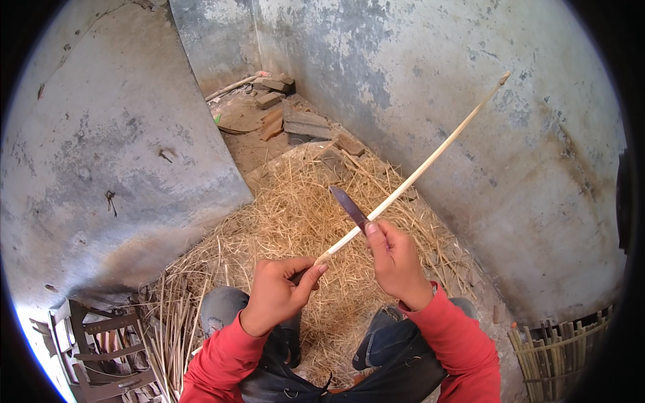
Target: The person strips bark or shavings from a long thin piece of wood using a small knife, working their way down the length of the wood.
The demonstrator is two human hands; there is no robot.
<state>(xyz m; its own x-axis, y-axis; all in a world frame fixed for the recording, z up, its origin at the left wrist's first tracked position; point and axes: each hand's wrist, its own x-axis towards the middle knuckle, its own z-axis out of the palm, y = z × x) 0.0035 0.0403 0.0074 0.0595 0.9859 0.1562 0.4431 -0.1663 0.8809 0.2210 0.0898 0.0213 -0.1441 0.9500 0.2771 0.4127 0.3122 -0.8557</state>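
Observation:
My left hand [279, 294] is closed on the near end of a long, thin, pale bamboo strip [430, 160]. The strip slants up and to the right toward the wall. My right hand [396, 263] grips a knife [349, 207]. Its dark blade sticks up and to the left and lies against the strip just above my thumb. Both sleeves are red. My knees in dark trousers are below my hands, over a heap of straw [295, 215].
Stained concrete walls [121, 148] close in on the left and right. Bricks and rubble [295, 121] lie in the far corner. A bundle of bamboo slivers [171, 322] and a wooden frame [101, 349] sit at the lower left. A slatted bamboo basket [557, 349] is at the lower right.

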